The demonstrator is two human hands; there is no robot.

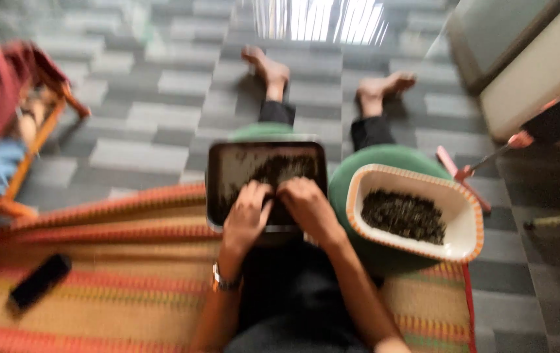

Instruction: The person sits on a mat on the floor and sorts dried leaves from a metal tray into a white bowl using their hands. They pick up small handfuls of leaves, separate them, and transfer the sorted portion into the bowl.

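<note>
On the seated person's lap, a dark rectangular metal tray (224, 163) is lying flat, scattered with dark loose bits. Both the left hand (247, 212) and right hand (306, 208) are pressing down on it, fingers curled narrow; blur is hiding any grip. Beside it, a white tub (466, 209) is holding more.

It looks like a room in a home, though the view is blurred. A striped woven mat (129, 261) lies on a grey tiled floor (142, 98), near a wooden chair (25, 163).

Tray (224, 171) left of dish (470, 222)
</note>
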